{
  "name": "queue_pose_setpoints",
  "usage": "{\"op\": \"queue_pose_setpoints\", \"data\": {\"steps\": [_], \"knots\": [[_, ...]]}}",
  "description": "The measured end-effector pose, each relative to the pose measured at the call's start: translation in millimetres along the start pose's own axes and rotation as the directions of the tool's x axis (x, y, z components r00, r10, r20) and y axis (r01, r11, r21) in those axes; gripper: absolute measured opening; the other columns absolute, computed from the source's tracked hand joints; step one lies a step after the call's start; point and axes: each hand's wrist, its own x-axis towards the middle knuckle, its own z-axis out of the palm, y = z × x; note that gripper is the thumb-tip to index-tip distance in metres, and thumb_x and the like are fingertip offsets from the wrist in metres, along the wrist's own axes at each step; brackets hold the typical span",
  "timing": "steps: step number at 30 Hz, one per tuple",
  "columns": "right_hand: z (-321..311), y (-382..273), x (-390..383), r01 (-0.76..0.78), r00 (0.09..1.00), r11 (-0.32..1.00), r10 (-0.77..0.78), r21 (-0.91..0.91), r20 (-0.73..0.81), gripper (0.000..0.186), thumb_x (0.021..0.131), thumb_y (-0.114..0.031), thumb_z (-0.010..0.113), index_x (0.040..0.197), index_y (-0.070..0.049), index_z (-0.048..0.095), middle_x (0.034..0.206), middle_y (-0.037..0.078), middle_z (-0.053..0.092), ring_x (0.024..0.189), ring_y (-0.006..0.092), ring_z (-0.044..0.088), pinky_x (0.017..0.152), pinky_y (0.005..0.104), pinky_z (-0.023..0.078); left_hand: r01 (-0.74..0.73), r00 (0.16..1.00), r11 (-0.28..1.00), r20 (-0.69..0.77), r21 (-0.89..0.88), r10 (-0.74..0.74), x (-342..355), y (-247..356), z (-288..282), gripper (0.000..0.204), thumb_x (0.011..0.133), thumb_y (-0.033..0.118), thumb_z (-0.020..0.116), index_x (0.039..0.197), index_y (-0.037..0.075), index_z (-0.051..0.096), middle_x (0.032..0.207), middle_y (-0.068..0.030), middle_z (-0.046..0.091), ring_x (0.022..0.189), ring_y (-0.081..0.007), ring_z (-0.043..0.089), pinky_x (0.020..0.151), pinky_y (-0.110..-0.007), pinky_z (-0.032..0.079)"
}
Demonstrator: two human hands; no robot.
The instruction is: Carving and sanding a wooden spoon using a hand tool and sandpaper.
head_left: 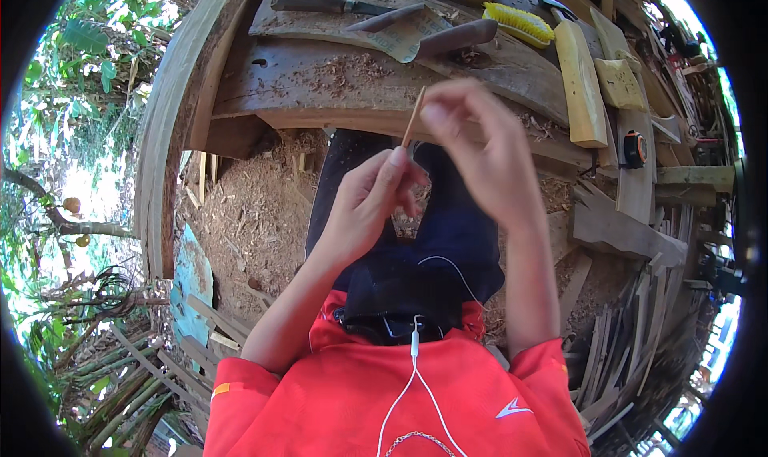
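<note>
My left hand point(370, 197) is closed, pinching the lower end of a thin brown wooden stick point(414, 117) between thumb and fingers. The stick points up and slightly right, over my lap, just in front of the workbench edge. Beside its upper end is my right hand point(480, 141), with bent fingers smeared by motion; whether they touch the stick is unclear. On the wooden workbench point(320, 101) ahead lie a dark-handled knife point(308, 3), a printed sheet like sandpaper point(404, 41), a tool with a dark handle point(460, 38) and a yellow-bristled brush point(518, 25).
Wood shavings point(352, 71) are scattered over the bench. To the right are a pale wooden block point(582, 85), an orange-and-black tape measure point(634, 150) and stacked offcuts point(632, 329). A white earphone cord point(414, 345) hangs down my red shirt.
</note>
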Motion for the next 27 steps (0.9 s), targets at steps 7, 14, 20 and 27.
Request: {"op": "queue_pose_setpoints", "data": {"steps": [7,14,20,27], "knots": [[-54.6,39.8,89.6,0.479,0.811,0.431,-0.552,-0.765,0.196,0.025,0.086,-0.020,0.073,0.105,-0.005,0.066,0.103,0.010,0.069,0.099,0.0306,0.065,0.094,0.0418,0.047,0.045,0.993,0.999,-0.110,0.006,-0.044,-6.0,9.9,-22.2,0.040,0.107,0.037,0.044,0.093,0.002,0.061,0.066,0.0069,0.040,0.051,-0.0011,0.039,0.046,-0.020,0.027],[-60.5,-7.4,89.6,0.313,0.945,0.797,-0.316,-0.516,0.085,0.029,0.089,-0.028,0.072,0.108,-0.009,0.064,0.103,0.004,0.067,0.093,0.0123,0.064,0.080,0.0277,0.052,-0.114,0.936,0.907,-0.263,0.406,0.236,-9.0,38.3,-27.2,0.032,0.103,0.030,0.056,0.096,0.002,0.068,0.065,0.0068,0.048,0.056,0.0008,0.037,0.050,-0.019,0.024],[-49.6,-30.8,53.0,-0.149,0.987,0.868,0.163,0.473,0.010,0.032,0.090,-0.030,0.071,0.111,-0.007,0.063,0.107,0.006,0.067,0.097,0.0124,0.065,0.081,0.0281,0.052,-0.283,0.841,0.697,-0.178,0.659,0.510,-4.9,92.5,-16.2,0.019,0.096,0.021,0.068,0.099,0.002,0.070,0.067,0.0037,0.054,0.056,-0.0003,0.039,0.049,-0.021,0.026],[-36.9,-28.2,1.2,-0.423,0.905,0.548,0.219,0.721,0.365,0.048,0.101,-0.029,0.048,0.137,0.002,0.052,0.124,0.012,0.063,0.108,0.0135,0.064,0.092,0.0282,0.053,-0.510,0.817,0.669,0.064,0.541,0.573,36.9,104.3,-1.9,0.028,0.093,0.024,0.072,0.111,0.002,0.070,0.075,0.0069,0.060,0.057,0.0045,0.039,0.049,-0.016,0.024]]}}
